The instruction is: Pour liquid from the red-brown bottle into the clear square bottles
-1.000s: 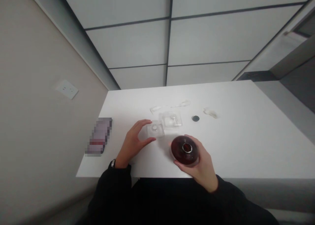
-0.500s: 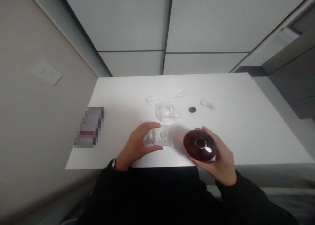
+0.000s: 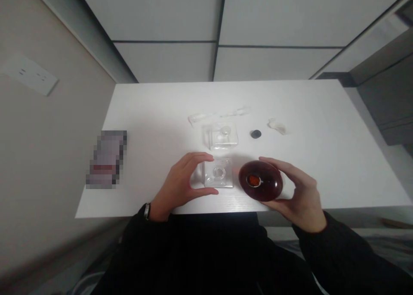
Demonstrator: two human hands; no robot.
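The right hand (image 3: 301,196) holds a dark red round glass bottle (image 3: 261,181) at the lower middle of the bench (image 3: 306,105), with the fingers (image 3: 284,168) spread around its edge. The left hand (image 3: 180,183) stays open beside a clear square container (image 3: 219,174), thumb and fingertips around it. Another clear square container (image 3: 222,135) stands just above, with a small black disc (image 3: 256,134) to its right.

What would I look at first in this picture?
You'd probably spot the round dark red glass bottle first, held in the right hand near the front edge of the white table. Next to it, the left hand curves beside a clear square glass container.
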